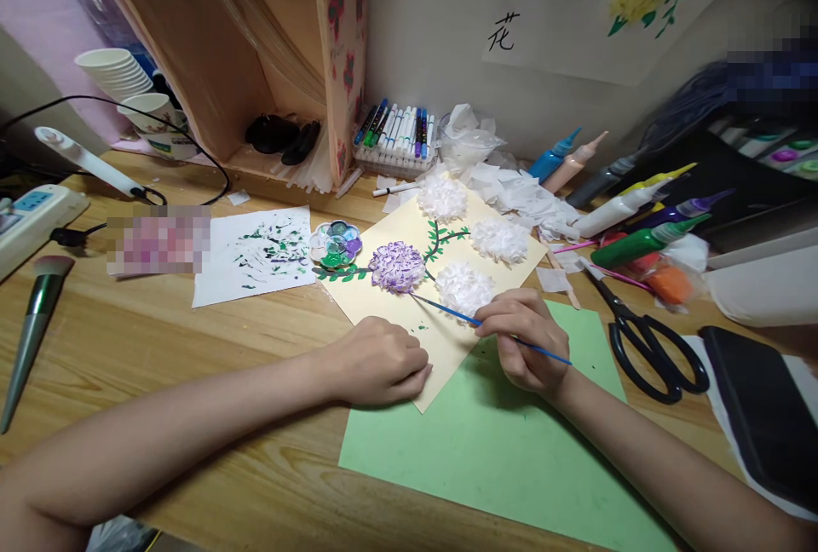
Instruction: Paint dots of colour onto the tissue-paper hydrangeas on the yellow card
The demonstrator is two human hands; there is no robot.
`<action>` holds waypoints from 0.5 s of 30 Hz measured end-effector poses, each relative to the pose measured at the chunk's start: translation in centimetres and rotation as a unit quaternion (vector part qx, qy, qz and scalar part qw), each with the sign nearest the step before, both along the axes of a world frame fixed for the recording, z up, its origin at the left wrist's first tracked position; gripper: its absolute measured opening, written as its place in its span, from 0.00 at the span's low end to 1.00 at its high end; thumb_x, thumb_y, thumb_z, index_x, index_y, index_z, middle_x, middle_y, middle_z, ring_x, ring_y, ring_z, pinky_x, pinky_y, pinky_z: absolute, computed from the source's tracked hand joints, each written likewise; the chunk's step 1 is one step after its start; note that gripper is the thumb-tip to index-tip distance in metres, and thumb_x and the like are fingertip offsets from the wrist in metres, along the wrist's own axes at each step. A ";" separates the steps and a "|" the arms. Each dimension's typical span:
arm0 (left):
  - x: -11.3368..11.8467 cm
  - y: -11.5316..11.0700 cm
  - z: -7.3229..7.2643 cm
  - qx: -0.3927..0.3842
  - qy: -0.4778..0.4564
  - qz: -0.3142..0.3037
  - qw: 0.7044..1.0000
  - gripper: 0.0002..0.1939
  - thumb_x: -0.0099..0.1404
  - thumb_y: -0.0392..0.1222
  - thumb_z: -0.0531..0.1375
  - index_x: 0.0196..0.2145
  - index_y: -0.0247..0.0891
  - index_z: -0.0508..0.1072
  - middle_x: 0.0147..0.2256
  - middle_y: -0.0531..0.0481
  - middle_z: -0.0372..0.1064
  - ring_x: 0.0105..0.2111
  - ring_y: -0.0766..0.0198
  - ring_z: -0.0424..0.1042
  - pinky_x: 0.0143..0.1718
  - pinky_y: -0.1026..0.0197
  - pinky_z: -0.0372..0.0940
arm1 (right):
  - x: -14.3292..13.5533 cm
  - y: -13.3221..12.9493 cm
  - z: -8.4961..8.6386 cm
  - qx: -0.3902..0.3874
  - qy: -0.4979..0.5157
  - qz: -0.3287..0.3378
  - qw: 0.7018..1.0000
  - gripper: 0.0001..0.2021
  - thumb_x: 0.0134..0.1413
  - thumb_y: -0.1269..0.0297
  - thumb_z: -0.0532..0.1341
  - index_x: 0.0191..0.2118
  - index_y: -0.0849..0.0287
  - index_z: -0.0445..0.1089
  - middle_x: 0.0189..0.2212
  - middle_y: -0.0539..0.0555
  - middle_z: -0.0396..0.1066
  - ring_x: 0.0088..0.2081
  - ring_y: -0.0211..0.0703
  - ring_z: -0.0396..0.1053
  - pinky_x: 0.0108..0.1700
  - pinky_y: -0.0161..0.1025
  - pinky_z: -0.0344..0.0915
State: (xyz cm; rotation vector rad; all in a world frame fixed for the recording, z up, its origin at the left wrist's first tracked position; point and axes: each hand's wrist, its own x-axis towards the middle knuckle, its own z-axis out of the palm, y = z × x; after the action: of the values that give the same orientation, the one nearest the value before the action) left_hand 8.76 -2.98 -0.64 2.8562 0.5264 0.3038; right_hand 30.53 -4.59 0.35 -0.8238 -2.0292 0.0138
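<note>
My right hand (pixel 525 339) grips a thin blue paintbrush (pixel 455 312). The brush tip is at the lower edge of a purple-tinted paper flower (pixel 397 267). This flower and several white paper ones, such as the nearest white flower (pixel 464 288), sit on a cream sheet (pixel 409 343) with painted green leaves and dark stems. Curled into a loose fist, my left hand (pixel 387 362) rests on the sheet's lower left edge, with nothing visible in it. A flower-shaped paint palette (pixel 336 244) with green, purple and white paint lies beside the purple flower.
Green paper (pixel 486 467) lies under the cream sheet. Black-handled scissors (pixel 652 347), a phone (pixel 763 407) and paint bottles (pixel 639 245) are on the right. A paint-smeared white sheet (pixel 256 258) and a makeup brush (pixel 35 330) lie left. Markers (pixel 396 136) and a box (pixel 345 66) stand behind.
</note>
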 end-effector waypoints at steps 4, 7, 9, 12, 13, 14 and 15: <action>0.0 0.0 0.0 -0.004 0.005 0.002 1.000 0.16 0.65 0.41 0.50 0.21 0.38 0.67 0.20 0.52 0.67 0.19 0.67 0.62 0.21 0.62 0.50 | 0.3 -0.1 -0.4 0.002 0.007 0.003 1.000 0.10 0.48 0.78 0.51 0.31 0.55 0.64 0.23 0.50 0.70 0.27 0.39 0.64 0.31 0.39 0.62; 0.0 0.0 0.0 -0.003 0.009 0.002 1.000 0.17 0.66 0.41 0.50 0.21 0.37 0.67 0.20 0.52 0.67 0.19 0.67 0.63 0.21 0.62 0.49 | 0.7 -0.3 -0.8 0.012 0.021 -0.001 1.000 0.10 0.49 0.77 0.51 0.31 0.56 0.64 0.24 0.50 0.70 0.28 0.40 0.64 0.32 0.40 0.61; 0.0 0.0 0.0 -0.002 0.010 0.001 1.000 0.17 0.66 0.41 0.50 0.21 0.37 0.67 0.20 0.52 0.68 0.20 0.67 0.63 0.21 0.62 0.49 | 0.7 -0.3 -0.8 0.015 0.024 -0.002 1.000 0.10 0.50 0.76 0.51 0.32 0.55 0.64 0.24 0.50 0.70 0.28 0.40 0.65 0.33 0.40 0.60; 0.0 0.0 0.0 0.001 0.009 0.001 1.000 0.17 0.66 0.41 0.50 0.21 0.37 0.67 0.20 0.52 0.68 0.20 0.67 0.63 0.21 0.61 0.49 | 0.4 -0.2 -0.6 0.000 0.009 0.007 1.000 0.10 0.50 0.76 0.51 0.32 0.55 0.64 0.24 0.50 0.71 0.28 0.40 0.65 0.33 0.40 0.61; 0.0 0.0 0.0 0.002 0.009 0.002 1.000 0.16 0.65 0.41 0.50 0.21 0.38 0.67 0.20 0.52 0.68 0.20 0.66 0.63 0.21 0.61 0.49 | 0.4 -0.1 -0.5 -0.005 0.006 0.009 1.000 0.10 0.50 0.76 0.51 0.32 0.55 0.65 0.24 0.50 0.71 0.28 0.40 0.65 0.33 0.40 0.61; 0.0 0.0 0.0 0.003 0.007 0.002 1.000 0.16 0.65 0.41 0.50 0.21 0.38 0.67 0.20 0.52 0.67 0.20 0.66 0.63 0.21 0.61 0.49 | 0.4 -0.1 -0.6 -0.006 0.006 0.009 1.000 0.09 0.50 0.76 0.51 0.31 0.55 0.65 0.23 0.50 0.71 0.28 0.40 0.65 0.33 0.40 0.61; 0.0 0.0 0.0 0.004 0.005 0.003 1.000 0.16 0.65 0.41 0.50 0.21 0.38 0.67 0.20 0.52 0.67 0.20 0.66 0.63 0.21 0.60 0.50 | 0.4 -0.2 -0.7 -0.005 0.009 0.007 1.000 0.09 0.51 0.76 0.51 0.31 0.56 0.65 0.23 0.50 0.71 0.28 0.40 0.64 0.33 0.40 0.61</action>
State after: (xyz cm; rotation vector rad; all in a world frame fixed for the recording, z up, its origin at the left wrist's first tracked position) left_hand 8.78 -2.98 -0.64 2.8662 0.5364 0.2925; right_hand 30.94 -4.76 -0.31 -0.8142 -2.0195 0.0394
